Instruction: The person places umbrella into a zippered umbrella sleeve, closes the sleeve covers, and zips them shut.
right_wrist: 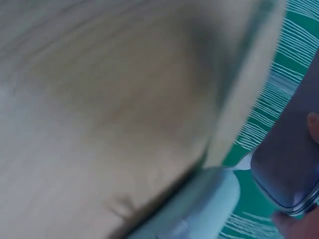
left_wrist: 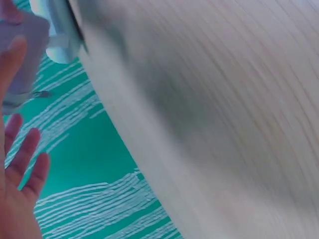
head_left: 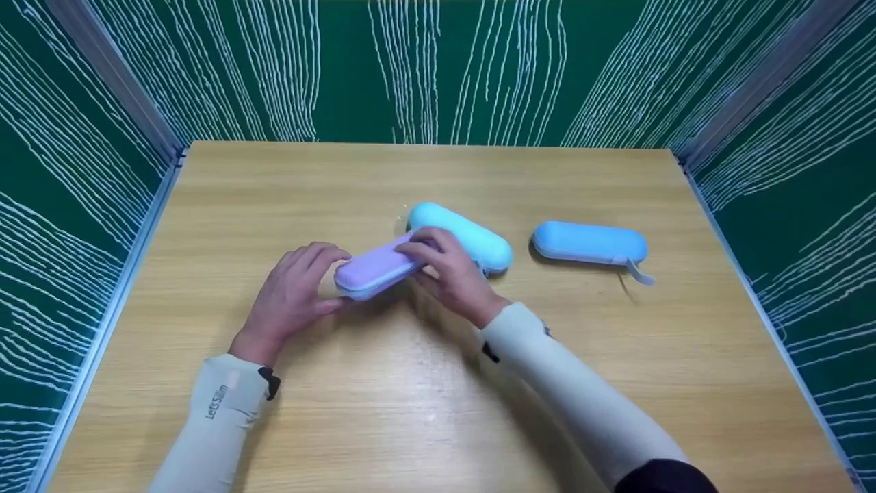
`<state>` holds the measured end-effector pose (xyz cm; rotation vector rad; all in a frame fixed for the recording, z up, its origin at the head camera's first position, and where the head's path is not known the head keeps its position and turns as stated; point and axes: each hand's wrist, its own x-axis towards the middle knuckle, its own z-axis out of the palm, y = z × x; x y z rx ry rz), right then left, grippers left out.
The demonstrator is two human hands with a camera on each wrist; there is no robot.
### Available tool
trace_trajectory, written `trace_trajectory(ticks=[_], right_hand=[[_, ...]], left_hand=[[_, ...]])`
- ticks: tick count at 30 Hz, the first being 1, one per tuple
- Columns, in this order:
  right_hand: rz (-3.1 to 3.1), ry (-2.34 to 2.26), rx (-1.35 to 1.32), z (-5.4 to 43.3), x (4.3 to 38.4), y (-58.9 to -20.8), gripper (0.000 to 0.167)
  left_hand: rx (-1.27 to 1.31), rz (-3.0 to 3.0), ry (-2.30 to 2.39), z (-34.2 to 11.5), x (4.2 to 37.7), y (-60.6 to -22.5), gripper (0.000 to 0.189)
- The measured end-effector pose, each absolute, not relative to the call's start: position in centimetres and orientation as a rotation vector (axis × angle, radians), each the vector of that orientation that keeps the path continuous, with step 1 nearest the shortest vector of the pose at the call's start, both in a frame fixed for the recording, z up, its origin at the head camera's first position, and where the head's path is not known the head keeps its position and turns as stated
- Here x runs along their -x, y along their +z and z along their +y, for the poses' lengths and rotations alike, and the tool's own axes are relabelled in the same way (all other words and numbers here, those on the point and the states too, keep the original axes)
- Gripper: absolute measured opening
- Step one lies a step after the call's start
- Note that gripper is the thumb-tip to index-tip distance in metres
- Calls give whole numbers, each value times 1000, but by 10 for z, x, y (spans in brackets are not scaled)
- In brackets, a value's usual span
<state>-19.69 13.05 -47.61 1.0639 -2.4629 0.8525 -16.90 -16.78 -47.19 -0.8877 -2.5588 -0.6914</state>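
Note:
A purple hard-shell zip case (head_left: 380, 267) is tilted above the table. My right hand (head_left: 452, 277) grips its right end, fingers over the top and thumb at the near side. At the other end is my left hand (head_left: 294, 294), its fingertips and thumb right at the case's left end. In the left wrist view, the fingers (left_wrist: 35, 174) of that hand are spread, and its thumb overlaps the purple case (left_wrist: 25, 64). Just behind the right hand lies a turquoise zip case (head_left: 465, 236), partly covered by that hand and the purple case.
A blue zip case (head_left: 588, 243) with a strap (head_left: 640, 274) lies on the right part of the wooden table (head_left: 424, 411). Green panels with white wavy lines (head_left: 404, 68) stand around the back and sides, with metal posts (head_left: 123, 82) at the corners.

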Motion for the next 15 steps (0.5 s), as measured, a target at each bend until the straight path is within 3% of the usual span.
trace_trajectory(ticks=[15], right_hand=[[-2239,1308,-1108,163,176,-439,49]], left_hand=[[1078,-2226,-691,-109,162,-433,64]])
